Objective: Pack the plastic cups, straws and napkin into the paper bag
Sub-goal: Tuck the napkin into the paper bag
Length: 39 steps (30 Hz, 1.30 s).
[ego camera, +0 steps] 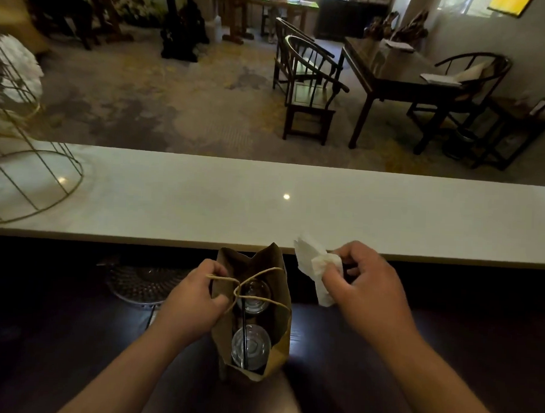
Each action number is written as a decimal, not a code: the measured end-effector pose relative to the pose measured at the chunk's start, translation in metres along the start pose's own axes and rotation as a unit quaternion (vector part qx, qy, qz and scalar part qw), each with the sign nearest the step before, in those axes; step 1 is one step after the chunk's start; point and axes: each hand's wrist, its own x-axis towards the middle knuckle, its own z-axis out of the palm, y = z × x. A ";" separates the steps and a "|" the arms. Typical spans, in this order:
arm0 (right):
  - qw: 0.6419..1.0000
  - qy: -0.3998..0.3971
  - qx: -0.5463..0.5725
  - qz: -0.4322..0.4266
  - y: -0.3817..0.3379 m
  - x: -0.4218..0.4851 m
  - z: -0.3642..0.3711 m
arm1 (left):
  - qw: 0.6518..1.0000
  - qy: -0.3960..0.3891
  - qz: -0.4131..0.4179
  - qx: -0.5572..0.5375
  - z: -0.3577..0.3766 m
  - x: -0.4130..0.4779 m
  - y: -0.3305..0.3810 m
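A brown paper bag [279, 334] stands open on the dark lower counter in front of me. Two clear plastic cups sit inside it, one at the far end [255, 294] and one nearer me [250, 346]. A black straw [244, 333] stands between them inside the bag. My left hand [192, 299] grips the bag's left rim and its twine handle [255, 283]. My right hand [364, 285] holds a crumpled white napkin [315, 264] just right of the bag's top, apart from the bag.
A long white counter top [265, 203] runs across behind the bag. A gold wire stand [32, 177] sits on its left end. A round metal grille [143, 282] lies on the dark counter left of the bag. Chairs and tables stand in the room beyond.
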 end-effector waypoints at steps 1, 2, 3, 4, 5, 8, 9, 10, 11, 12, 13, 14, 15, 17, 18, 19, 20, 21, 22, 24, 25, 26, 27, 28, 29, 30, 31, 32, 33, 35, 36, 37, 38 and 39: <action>1.000 -0.004 0.010 -0.018 -0.013 0.003 0.000 | 1.000 -0.001 0.001 0.005 0.000 0.000 0.000; 0.999 -0.009 0.013 -0.041 -0.025 0.007 0.002 | 1.000 -0.001 0.003 0.006 -0.001 0.000 0.001; 0.998 -0.015 0.009 -0.064 -0.035 0.010 0.005 | 1.000 0.000 0.003 0.006 -0.001 0.000 0.001; 0.996 -0.018 -0.003 -0.088 -0.042 0.014 0.010 | 1.000 0.001 0.002 0.005 -0.001 0.001 0.001; 0.993 -0.018 -0.027 -0.115 -0.048 0.018 0.017 | 1.000 0.003 0.002 0.005 -0.001 0.001 0.001; 0.970 -0.028 -0.128 -0.203 -0.053 0.028 0.045 | 1.000 0.006 0.008 0.010 -0.001 0.001 -0.002; 0.959 -0.044 -0.166 -0.225 -0.052 0.030 0.056 | 1.000 0.004 0.009 0.009 -0.001 0.002 -0.003; 0.947 -0.066 -0.201 -0.242 -0.050 0.032 0.067 | 1.000 0.003 0.011 0.008 -0.001 0.002 -0.003; 0.935 -0.091 -0.228 -0.254 -0.048 0.033 0.078 | 1.000 0.003 0.013 0.005 -0.001 0.002 -0.004; 0.924 -0.119 -0.248 -0.263 -0.046 0.032 0.087 | 1.000 0.002 0.016 0.001 -0.001 0.003 -0.004; 0.914 -0.147 -0.265 -0.269 -0.046 0.031 0.095 | 1.000 0.002 0.019 -0.004 -0.001 0.003 -0.004; 0.905 -0.175 -0.282 -0.267 -0.045 0.030 0.102 | 1.000 0.003 0.021 -0.007 -0.001 0.002 -0.004; 0.896 -0.202 -0.299 -0.257 -0.045 0.029 0.107 | 1.000 0.002 0.021 -0.008 -0.001 0.002 -0.004; 0.883 -0.258 -0.324 -0.220 -0.043 0.028 0.117 | 1.000 -0.001 0.019 -0.007 -0.001 0.001 -0.005; 0.876 -0.282 -0.333 -0.206 -0.041 0.028 0.122 | 1.000 -0.004 0.019 -0.005 0.000 0.001 -0.005; 0.868 -0.302 -0.343 -0.195 -0.040 0.027 0.127 | 1.000 -0.006 0.020 -0.005 0.000 0.001 -0.005; 0.859 -0.321 -0.354 -0.186 -0.037 0.027 0.133 | 1.000 -0.009 0.020 -0.005 0.000 0.001 -0.005; 0.851 -0.336 -0.364 -0.175 -0.034 0.027 0.139 | 1.000 -0.011 0.020 -0.007 0.000 0.002 -0.005; 0.845 -0.349 -0.373 -0.162 -0.032 0.028 0.146 | 1.000 -0.011 0.019 -0.008 0.000 0.002 -0.004; 0.839 -0.370 -0.379 -0.125 -0.028 0.031 0.158 | 1.000 -0.013 0.016 -0.007 0.001 0.003 -0.004; 0.842 -0.374 -0.375 -0.103 -0.028 0.033 0.163 | 1.000 -0.014 0.017 -0.006 0.001 0.003 -0.003; 0.849 -0.371 -0.367 -0.081 -0.027 0.035 0.167 | 1.000 -0.015 0.017 -0.005 0.002 0.002 -0.003; 0.858 -0.364 -0.356 -0.064 -0.027 0.037 0.170 | 1.000 -0.016 0.018 -0.005 0.002 0.002 -0.002; 0.866 -0.361 -0.343 -0.047 -0.027 0.038 0.174 | 1.000 -0.016 0.017 -0.005 0.002 0.001 -0.002; 0.871 -0.364 -0.330 -0.029 -0.026 0.039 0.177 | 1.000 -0.016 0.017 -0.006 0.002 0.001 -0.002; 0.870 -0.373 -0.322 -0.011 -0.023 0.039 0.181 | 1.000 -0.016 0.016 -0.007 0.001 0.001 -0.003; 0.865 -0.386 -0.321 0.003 -0.020 0.038 0.186 | 1.000 -0.015 0.017 -0.007 0.001 0.001 -0.003; 0.857 -0.399 -0.326 0.013 -0.016 0.036 0.190 | 1.000 -0.015 0.017 -0.006 0.000 0.001 -0.004; 0.849 -0.410 -0.334 0.018 -0.012 0.034 0.194 | 1.000 -0.013 0.019 -0.005 0.000 0.001 -0.005; 0.832 -0.430 -0.349 0.019 -0.006 0.029 0.198 | 1.000 -0.011 0.019 -0.005 -0.001 0.000 -0.007; 0.822 -0.445 -0.355 0.018 -0.004 0.027 0.198 | 1.000 -0.010 0.019 -0.005 -0.001 0.000 -0.007; 0.810 -0.461 -0.361 0.017 -0.002 0.025 0.198 | 1.000 -0.009 0.020 -0.006 -0.001 0.000 -0.008; 0.799 -0.476 -0.366 0.015 -0.003 0.024 0.196 | 1.000 -0.009 0.020 -0.005 -0.001 0.000 -0.008; 0.790 -0.489 -0.370 0.009 -0.005 0.023 0.194 | 1.000 -0.009 0.021 -0.004 -0.001 0.000 -0.008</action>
